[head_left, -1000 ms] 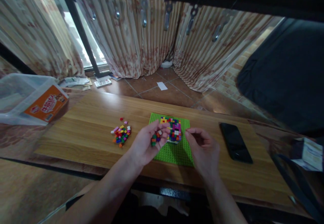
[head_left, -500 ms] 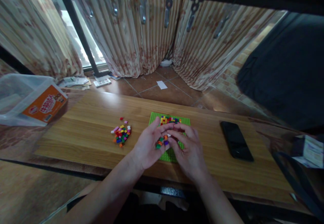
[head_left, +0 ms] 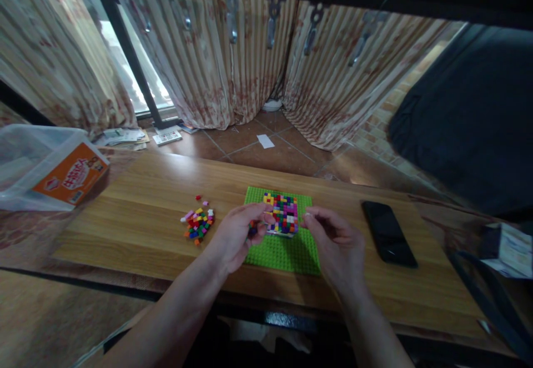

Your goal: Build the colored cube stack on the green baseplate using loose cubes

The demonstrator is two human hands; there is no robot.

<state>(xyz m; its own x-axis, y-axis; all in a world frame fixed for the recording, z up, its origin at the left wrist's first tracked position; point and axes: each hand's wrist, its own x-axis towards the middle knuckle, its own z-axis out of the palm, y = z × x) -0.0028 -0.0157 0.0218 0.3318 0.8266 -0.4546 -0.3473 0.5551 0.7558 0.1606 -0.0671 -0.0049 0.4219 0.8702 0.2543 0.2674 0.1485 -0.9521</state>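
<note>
A green baseplate lies on the wooden table, carrying a block of many-coloured toy bricks on its far half. My left hand is at the plate's left edge, its fingers curled around several small loose bricks, partly hidden in the palm. To the right of the built block, my right hand pinches a small white brick between thumb and forefinger. A pile of loose bricks rests on the table, left of my left hand.
A black phone lies on the table to the right. At the far left stands a clear plastic box with an orange label. Papers are on the floor by the curtains.
My hands have moved apart, uncovering the built bricks. My left hand has curled its fingers over the loose bricks; my right has moved right with the white brick.
</note>
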